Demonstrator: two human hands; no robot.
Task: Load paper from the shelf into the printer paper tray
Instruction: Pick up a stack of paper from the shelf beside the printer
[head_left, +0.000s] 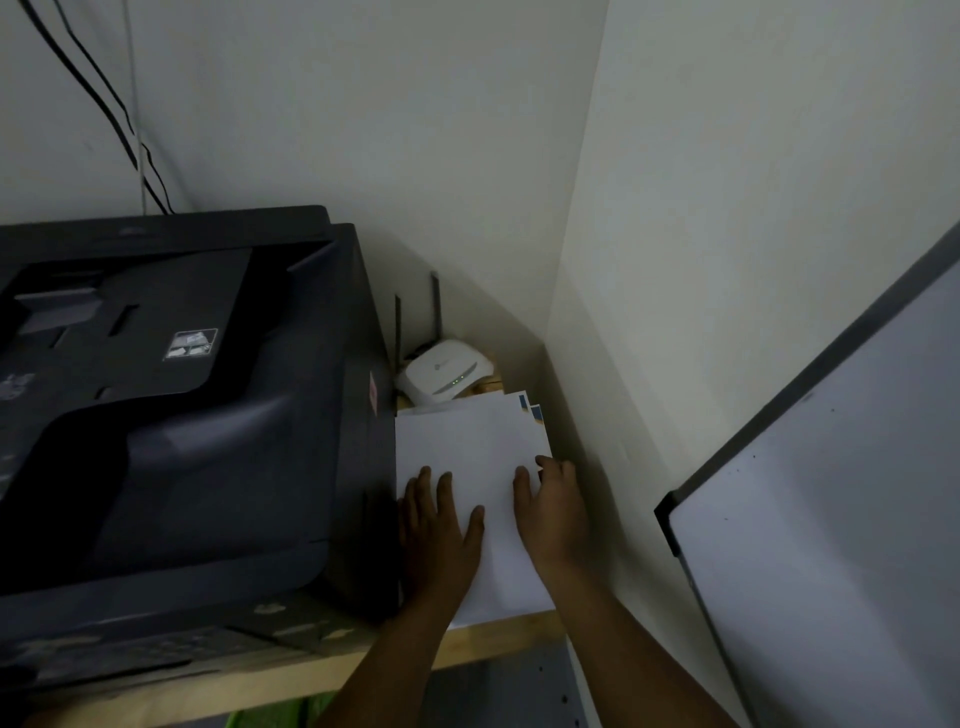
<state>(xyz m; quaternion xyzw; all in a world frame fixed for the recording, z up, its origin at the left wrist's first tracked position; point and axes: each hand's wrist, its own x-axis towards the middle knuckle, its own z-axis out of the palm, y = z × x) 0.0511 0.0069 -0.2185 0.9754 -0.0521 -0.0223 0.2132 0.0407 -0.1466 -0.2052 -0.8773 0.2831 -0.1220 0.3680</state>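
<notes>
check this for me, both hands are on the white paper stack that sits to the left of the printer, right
Not quite: in the head view, both the left hand and right hand rest on the white paper stack, but it sits to the right of the printer, not the left.

Bare hands, forearms without sleeves

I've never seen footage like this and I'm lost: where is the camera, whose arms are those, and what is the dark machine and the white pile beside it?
There is one picture, from a camera worn on a person's head, looking down at their own bare arms. The dark machine is a printer on a wooden shelf. Beside it lies a stack of white paper. The left hand rests flat on top; the right hand curls its fingers at the stack's right edge. Nothing is lifted yet. Behind sits a white router, and a whiteboard leans at the right.
</notes>
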